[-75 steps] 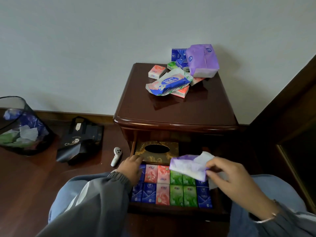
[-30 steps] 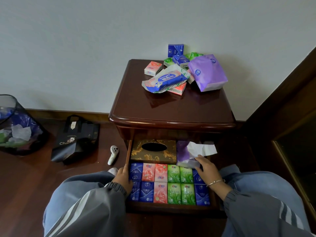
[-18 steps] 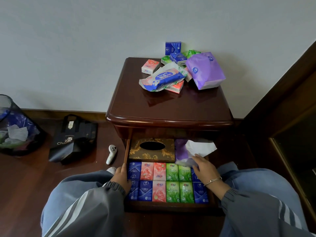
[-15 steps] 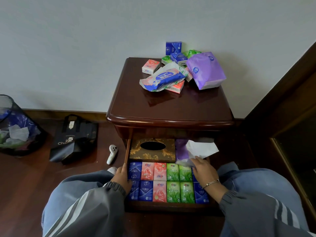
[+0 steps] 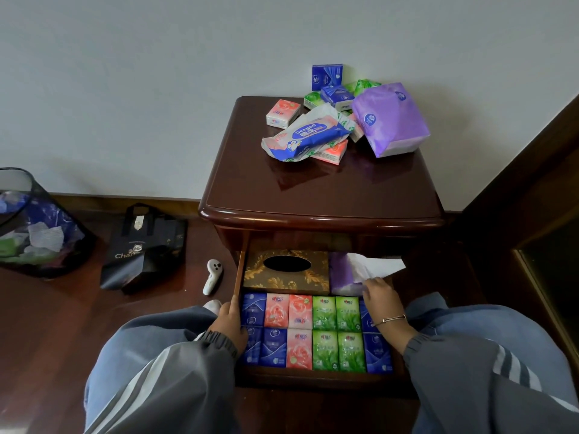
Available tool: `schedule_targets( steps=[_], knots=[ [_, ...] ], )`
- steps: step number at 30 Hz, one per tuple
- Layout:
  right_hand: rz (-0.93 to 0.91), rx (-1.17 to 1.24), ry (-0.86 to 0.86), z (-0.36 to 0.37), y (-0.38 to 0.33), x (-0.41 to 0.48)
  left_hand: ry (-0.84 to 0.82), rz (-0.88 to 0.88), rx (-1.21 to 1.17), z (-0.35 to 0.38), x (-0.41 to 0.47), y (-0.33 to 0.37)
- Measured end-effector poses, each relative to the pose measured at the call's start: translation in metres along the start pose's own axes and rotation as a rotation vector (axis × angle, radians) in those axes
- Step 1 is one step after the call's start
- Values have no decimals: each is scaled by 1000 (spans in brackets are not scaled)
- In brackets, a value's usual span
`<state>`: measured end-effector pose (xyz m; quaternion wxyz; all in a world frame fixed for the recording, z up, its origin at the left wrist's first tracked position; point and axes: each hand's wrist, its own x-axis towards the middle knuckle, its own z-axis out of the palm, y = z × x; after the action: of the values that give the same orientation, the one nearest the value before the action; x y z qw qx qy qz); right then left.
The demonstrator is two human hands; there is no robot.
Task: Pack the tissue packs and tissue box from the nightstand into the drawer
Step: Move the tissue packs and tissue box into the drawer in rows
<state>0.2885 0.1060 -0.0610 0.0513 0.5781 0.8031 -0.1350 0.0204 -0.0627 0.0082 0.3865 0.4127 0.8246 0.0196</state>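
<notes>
The open drawer [image 5: 316, 379] holds two rows of small blue, pink and green tissue packs [image 5: 326, 333]. Behind them sits a gold-patterned tissue box [image 5: 286, 270]. An opened purple tissue pack [image 5: 344, 274] with white tissue sticking out lies beside it at the back right. My right hand [image 5: 380, 297] rests on that purple pack's front edge. My left hand [image 5: 230, 321] grips the drawer's left side. On the nightstand top [image 5: 322, 186] lie a large purple pack [image 5: 390, 119], a blue wet-wipe pack [image 5: 308, 136] and several small packs [image 5: 283, 111].
A dark mesh bin [image 5: 34, 223] with trash stands at the far left. A black bag [image 5: 144, 245] and a small white device [image 5: 213, 276] lie on the wooden floor beside the nightstand. A dark wooden frame [image 5: 539, 189] rises on the right. My knees flank the drawer.
My right hand carried the opened purple pack into the back right of the drawer and set it beside the tissue box. The left hand shifted to the drawer's left side.
</notes>
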Motion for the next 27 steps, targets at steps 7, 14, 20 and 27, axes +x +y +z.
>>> schedule_targets(
  steps=[7,14,20,27],
  knots=[
    [-149,107,-210,5,-1,-14,-9,-8,-9,0,3,3],
    [20,141,120,-7,0,-24,10,4,-8,1,3,3],
    [542,608,490,-11,17,-17,20,12,-10,2,3,2],
    [640,721,405,-8,18,2,26,6,-9,3,3,1]
  ],
)
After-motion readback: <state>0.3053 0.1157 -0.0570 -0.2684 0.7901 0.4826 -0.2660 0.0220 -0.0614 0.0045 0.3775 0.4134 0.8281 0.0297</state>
